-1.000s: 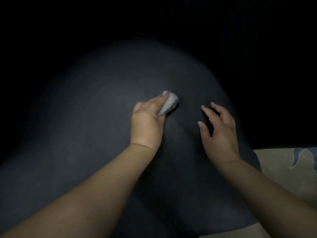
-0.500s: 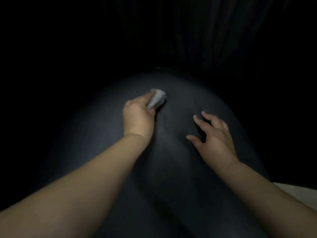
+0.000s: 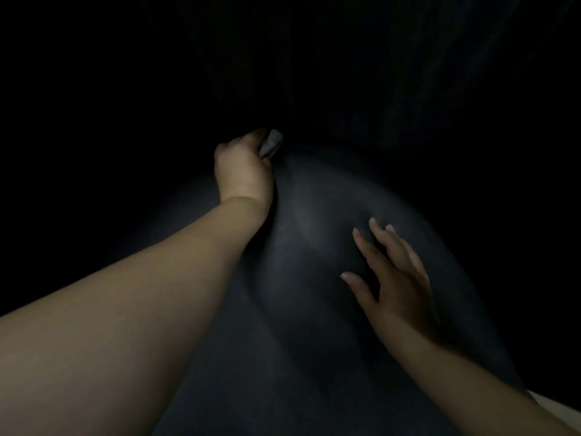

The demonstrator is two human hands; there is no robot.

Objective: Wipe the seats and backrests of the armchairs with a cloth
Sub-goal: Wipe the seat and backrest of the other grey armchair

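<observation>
Head camera looks down in very dim light on a dark, rounded padded surface of the armchair; whether it is the seat or the backrest cannot be told from here. The left hand reaches to the far edge of that surface, its fingers curled around a small wadded cloth, which pokes out past the knuckles and sits right at the upper rim of the padding, where the lit area falls off into black. The right hand lies nearer the camera on the right side of the cushion, fingers straight and spread apart, thumb out to the side; it looks to be resting on or just above the fabric, bracing, though contact is hard to confirm. The step in hand appears to be a wiping stroke at its far limit. The next move probably calls for drawing the cloth back toward the body or sideways along the rim, keeping it pressed flat on the fabric, and covering the darker flanks on either side, which are scarcely visible.
</observation>
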